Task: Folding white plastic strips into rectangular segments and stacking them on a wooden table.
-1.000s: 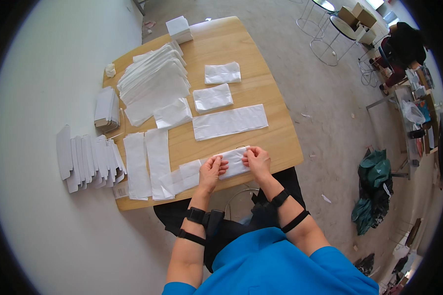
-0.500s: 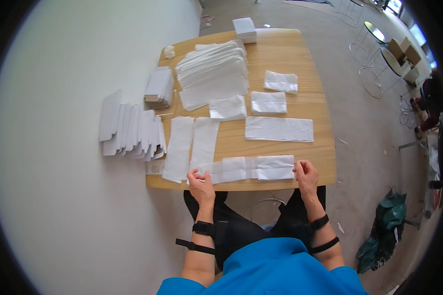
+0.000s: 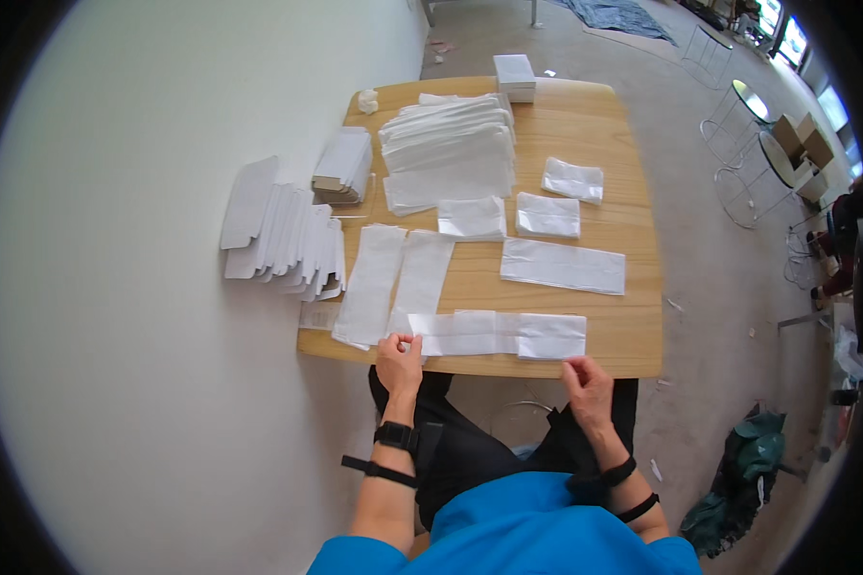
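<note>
A long, thin white folded sheet [image 3: 458, 335] lies along the table's near edge, its right end thicker where layers overlap. At its left end my left hand [image 3: 400, 364] is closed, thumb and fingers pinching the corner. My right hand [image 3: 590, 391] is by the sheet's lower right corner, fingers curled and fingertips together; whether they grip its edge is hidden. Two long white strips [image 3: 369, 285] lie just beyond my left hand. Farther out are another flat white strip [image 3: 563, 265] and small folded white packets [image 3: 548, 215].
A fanned pile of white sheets [image 3: 451, 153] covers the table's [image 3: 633, 335] far left. White flat cartons [image 3: 283, 235] stack along the left edge by the wall, with another carton bundle [image 3: 342, 165] behind. A white box [image 3: 515, 77] stands at the far edge. Dark green plastic [image 3: 738, 474] lies on the floor.
My left hand has closed on the sheet's left end, which is now drawn flatter. My right hand has shifted down and slightly left, below the sheet's right corner. The camera view has shifted.
</note>
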Demonstrator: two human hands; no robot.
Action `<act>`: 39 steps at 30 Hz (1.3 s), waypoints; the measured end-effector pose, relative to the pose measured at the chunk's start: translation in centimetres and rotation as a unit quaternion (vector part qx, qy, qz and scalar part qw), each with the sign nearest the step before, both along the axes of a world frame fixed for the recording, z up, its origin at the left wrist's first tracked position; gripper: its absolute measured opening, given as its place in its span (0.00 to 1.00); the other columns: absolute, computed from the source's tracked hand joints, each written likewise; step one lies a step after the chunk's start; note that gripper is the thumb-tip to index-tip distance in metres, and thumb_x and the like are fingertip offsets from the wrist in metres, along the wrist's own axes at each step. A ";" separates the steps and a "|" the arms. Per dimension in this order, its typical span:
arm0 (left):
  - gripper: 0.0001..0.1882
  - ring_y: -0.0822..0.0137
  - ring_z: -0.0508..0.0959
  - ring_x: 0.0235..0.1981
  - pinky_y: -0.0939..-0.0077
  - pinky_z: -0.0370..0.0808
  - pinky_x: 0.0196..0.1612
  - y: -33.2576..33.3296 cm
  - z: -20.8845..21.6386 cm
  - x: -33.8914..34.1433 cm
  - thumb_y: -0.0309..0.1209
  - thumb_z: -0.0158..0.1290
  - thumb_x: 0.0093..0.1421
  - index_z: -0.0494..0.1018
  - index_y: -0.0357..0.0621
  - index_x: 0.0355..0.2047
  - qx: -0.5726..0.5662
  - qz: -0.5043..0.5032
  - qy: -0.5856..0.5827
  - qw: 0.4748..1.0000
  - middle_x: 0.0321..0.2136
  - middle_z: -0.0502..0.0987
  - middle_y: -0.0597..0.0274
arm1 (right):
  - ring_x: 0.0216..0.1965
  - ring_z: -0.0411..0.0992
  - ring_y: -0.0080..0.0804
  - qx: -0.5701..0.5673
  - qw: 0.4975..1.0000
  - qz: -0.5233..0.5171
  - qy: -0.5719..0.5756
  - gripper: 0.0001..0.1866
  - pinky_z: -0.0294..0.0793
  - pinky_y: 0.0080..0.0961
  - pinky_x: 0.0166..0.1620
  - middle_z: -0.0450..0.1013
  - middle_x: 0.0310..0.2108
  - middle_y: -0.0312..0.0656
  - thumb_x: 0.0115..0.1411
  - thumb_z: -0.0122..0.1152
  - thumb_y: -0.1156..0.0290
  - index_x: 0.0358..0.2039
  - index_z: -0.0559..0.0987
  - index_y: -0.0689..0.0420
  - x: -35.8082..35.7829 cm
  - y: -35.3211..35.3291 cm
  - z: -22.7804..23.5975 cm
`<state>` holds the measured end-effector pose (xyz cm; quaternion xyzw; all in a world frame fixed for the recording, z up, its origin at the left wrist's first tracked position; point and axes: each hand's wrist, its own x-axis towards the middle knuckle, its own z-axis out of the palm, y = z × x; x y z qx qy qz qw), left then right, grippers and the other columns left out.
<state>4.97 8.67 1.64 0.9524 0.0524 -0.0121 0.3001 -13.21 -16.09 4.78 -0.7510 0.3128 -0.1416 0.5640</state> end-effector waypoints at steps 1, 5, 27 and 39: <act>0.12 0.56 0.75 0.24 0.63 0.71 0.30 -0.6 1.1 -0.5 0.38 0.60 0.51 0.74 0.43 0.24 -0.015 -0.036 -0.085 0.996 0.24 0.75 0.60 | 0.23 0.69 0.17 0.001 1.000 0.024 0.001 0.07 0.69 0.16 0.27 0.74 0.23 0.35 0.58 0.60 0.72 0.34 0.79 0.63 0.7 0.7 1.5; 0.08 0.57 0.73 0.24 0.64 0.69 0.28 -8.0 6.6 -4.6 0.32 0.59 0.53 0.74 0.41 0.24 -0.223 -0.129 -0.003 0.966 0.26 0.73 0.59 | 0.26 0.69 0.16 0.048 0.994 0.050 -0.087 0.10 0.69 0.16 0.29 0.74 0.25 0.34 0.58 0.60 0.70 0.36 0.78 0.63 4.0 4.2 1.5; 0.45 0.57 0.43 0.69 0.52 0.39 0.68 -8.8 0.2 -4.5 0.46 0.55 0.56 0.46 0.40 0.66 0.100 -0.524 -0.068 0.843 0.68 0.45 0.58 | 0.30 0.70 0.15 0.210 0.971 -0.100 -0.051 0.09 0.70 0.15 0.35 0.75 0.31 0.31 0.62 0.56 0.69 0.37 0.78 0.61 -1.3 -11.5 -2.6; 0.41 0.57 0.44 0.69 0.48 0.39 0.68 -8.4 -1.2 -4.3 0.47 0.54 0.57 0.50 0.47 0.65 0.145 -0.539 -0.072 0.827 0.67 0.48 0.61 | 0.28 0.66 0.15 0.111 0.980 -0.158 0.038 0.11 0.67 0.17 0.33 0.72 0.26 0.30 0.60 0.56 0.68 0.33 0.78 0.65 -1.6 -12.3 -5.6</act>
